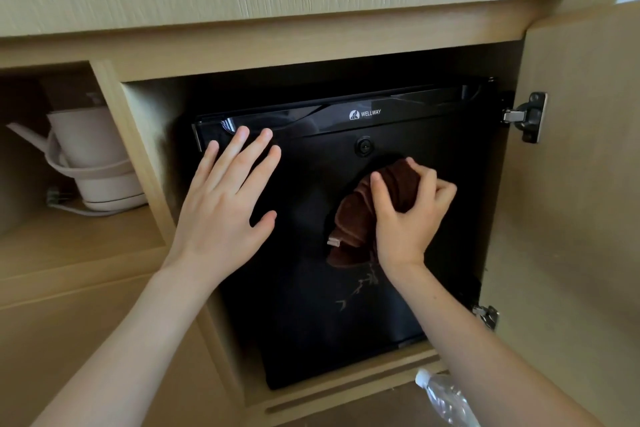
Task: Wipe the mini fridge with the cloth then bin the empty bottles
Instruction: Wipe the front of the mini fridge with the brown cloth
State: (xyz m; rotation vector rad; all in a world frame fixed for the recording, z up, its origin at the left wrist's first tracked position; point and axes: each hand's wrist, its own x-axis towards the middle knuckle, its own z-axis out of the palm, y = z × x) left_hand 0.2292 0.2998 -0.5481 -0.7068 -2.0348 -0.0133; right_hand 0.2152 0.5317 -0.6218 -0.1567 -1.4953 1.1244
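Nearest, at the bottom edge, a clear bottle with a white cap is seen lying on the floor just below the cabinet, untouched; whether it is empty cannot be told. Above it, the black fridge is set inside the open cabinet. A brown cloth is gripped, bunched, in the right hand and pressed against the middle of the fridge door. The left hand is laid flat and spread wide on the door's upper left, holding nothing, apparently to brace it. The wipe would best be done in overlapping passes from the top strip downward, with the cloth opened flatter for more contact and the door kept steadied. Further left, a pale kettle stands in the neighbouring shelf.
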